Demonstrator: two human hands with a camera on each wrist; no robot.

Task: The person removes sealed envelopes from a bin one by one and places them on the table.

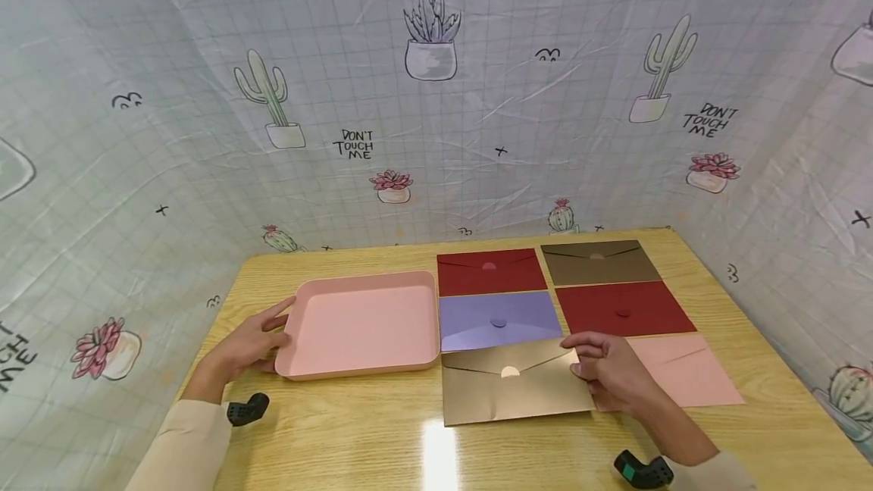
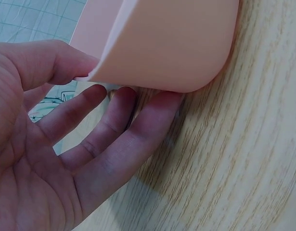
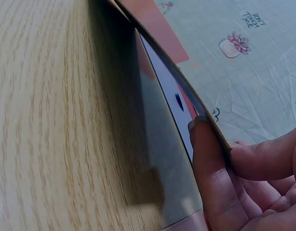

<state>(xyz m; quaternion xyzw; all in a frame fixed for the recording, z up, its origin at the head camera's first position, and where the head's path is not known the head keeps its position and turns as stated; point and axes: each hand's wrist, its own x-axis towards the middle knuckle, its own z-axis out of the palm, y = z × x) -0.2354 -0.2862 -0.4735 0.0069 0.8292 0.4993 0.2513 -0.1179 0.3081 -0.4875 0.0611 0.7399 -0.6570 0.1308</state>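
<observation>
A shallow pink tray [image 1: 364,328] lies on the left of the table. My left hand [image 1: 244,343] holds its left side, thumb on the rim and fingers [image 2: 138,127] along the outer wall. Between the thumb and fingers of my right hand [image 1: 617,373] is the right edge of a gold envelope [image 1: 505,398], pinched and tilted up off the table. Its flap with a round tab faces up. Under it, the right wrist view shows a greyish flat piece [image 3: 172,159] on the table, partly in shadow.
Behind the gold envelope lie a purple envelope [image 1: 501,309] and a red envelope [image 1: 487,283]. The right column holds a brown envelope [image 1: 600,271], another red envelope [image 1: 624,301] and a pink envelope [image 1: 689,381]. A cactus-print curtain [image 1: 477,112] surrounds the wooden table [image 1: 341,438].
</observation>
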